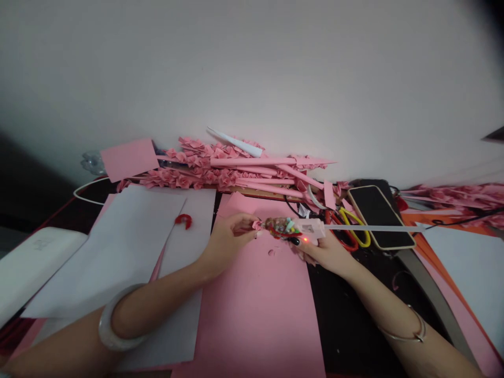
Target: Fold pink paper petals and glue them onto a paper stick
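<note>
My left hand (228, 233) pinches a small folded pink paper piece (258, 224) between its fingertips, above a pink paper sheet (260, 304). My right hand (321, 252) grips a pink-white glue gun (299, 228) with a red light lit and a clear glue stick (370, 228) sticking out to the right. The gun's nozzle points left and touches or nearly touches the paper piece.
A pile of pink paper flowers and rolled pink cones (236, 168) lies against the wall. White sheets (129, 241) lie at the left, a phone (380, 215) and yellow and red scissors (350, 228) at the right. A small red piece (184, 219) rests on the white paper.
</note>
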The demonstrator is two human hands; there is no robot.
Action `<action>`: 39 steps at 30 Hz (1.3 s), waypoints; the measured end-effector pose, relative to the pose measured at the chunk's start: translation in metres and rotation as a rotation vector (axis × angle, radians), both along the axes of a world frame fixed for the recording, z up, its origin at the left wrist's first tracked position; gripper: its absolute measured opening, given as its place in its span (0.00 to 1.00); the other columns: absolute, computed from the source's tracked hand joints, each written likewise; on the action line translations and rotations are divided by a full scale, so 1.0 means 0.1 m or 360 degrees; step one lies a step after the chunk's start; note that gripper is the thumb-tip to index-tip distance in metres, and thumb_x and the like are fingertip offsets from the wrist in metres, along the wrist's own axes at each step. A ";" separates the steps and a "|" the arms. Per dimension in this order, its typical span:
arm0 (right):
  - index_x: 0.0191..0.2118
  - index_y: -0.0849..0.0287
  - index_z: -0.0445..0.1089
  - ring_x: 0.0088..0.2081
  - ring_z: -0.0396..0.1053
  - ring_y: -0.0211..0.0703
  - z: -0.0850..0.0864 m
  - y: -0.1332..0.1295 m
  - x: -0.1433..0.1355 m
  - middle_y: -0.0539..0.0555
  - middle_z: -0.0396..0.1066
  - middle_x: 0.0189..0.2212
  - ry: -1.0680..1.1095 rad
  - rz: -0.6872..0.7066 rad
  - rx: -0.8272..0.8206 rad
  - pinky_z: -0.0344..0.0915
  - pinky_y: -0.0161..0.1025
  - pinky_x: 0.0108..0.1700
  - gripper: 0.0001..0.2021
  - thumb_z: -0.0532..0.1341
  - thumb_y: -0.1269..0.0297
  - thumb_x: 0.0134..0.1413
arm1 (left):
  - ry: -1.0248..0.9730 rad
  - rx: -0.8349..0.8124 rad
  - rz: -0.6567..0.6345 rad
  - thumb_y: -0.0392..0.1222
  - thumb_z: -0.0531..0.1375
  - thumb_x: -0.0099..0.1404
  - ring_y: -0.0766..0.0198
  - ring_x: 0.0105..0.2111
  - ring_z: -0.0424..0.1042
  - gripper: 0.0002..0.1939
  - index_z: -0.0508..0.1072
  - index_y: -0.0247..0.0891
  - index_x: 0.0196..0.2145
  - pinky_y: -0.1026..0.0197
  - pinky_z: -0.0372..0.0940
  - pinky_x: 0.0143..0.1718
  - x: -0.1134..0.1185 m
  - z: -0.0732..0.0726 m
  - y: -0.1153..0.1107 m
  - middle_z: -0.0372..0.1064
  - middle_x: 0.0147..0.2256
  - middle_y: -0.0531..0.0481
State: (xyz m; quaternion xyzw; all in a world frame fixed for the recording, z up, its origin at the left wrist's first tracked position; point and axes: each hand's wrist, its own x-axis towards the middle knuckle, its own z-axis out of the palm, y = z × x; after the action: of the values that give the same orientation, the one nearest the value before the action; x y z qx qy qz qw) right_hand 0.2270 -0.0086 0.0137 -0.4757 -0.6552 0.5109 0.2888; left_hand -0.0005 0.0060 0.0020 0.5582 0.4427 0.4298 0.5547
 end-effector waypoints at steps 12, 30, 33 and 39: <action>0.29 0.60 0.66 0.20 0.64 0.39 -0.04 0.00 0.02 0.49 0.65 0.17 -0.0470 -0.0164 0.0541 0.61 0.34 0.22 0.06 0.56 0.63 0.53 | -0.0024 -0.0094 0.0028 0.37 0.62 0.55 0.64 0.35 0.71 0.06 0.72 0.37 0.33 0.61 0.66 0.41 -0.02 0.00 0.02 0.72 0.34 0.50; 0.53 0.61 0.61 0.49 0.62 0.57 0.02 0.07 0.01 0.62 0.64 0.47 -0.1066 -0.0312 0.1224 0.59 0.53 0.50 0.22 0.57 0.66 0.49 | -0.0089 0.0036 0.0082 0.38 0.63 0.55 0.65 0.34 0.71 0.07 0.71 0.36 0.33 0.61 0.68 0.39 0.00 0.02 -0.02 0.72 0.34 0.50; 0.50 0.59 0.62 0.49 0.62 0.55 0.05 0.01 -0.03 0.61 0.63 0.46 -0.0839 -0.0318 0.1318 0.59 0.52 0.51 0.18 0.56 0.68 0.52 | -0.0090 0.0034 -0.0017 0.37 0.62 0.55 0.64 0.35 0.71 0.06 0.73 0.37 0.33 0.62 0.68 0.38 0.02 0.01 -0.04 0.73 0.34 0.49; 0.46 0.57 0.61 0.48 0.62 0.52 0.04 -0.16 -0.21 0.60 0.63 0.43 -0.0554 -0.0008 0.1343 0.62 0.49 0.48 0.15 0.58 0.72 0.50 | -0.0020 -0.0003 -0.0328 0.35 0.63 0.54 0.64 0.33 0.72 0.07 0.75 0.37 0.33 0.62 0.68 0.38 0.04 0.04 -0.08 0.74 0.32 0.49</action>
State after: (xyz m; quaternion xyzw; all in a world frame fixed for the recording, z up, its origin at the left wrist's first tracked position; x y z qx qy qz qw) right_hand 0.2057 -0.0251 0.0177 -0.3967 -0.8437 0.1110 0.3443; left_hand 0.0039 -0.0023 0.0060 0.5976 0.3799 0.3735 0.5992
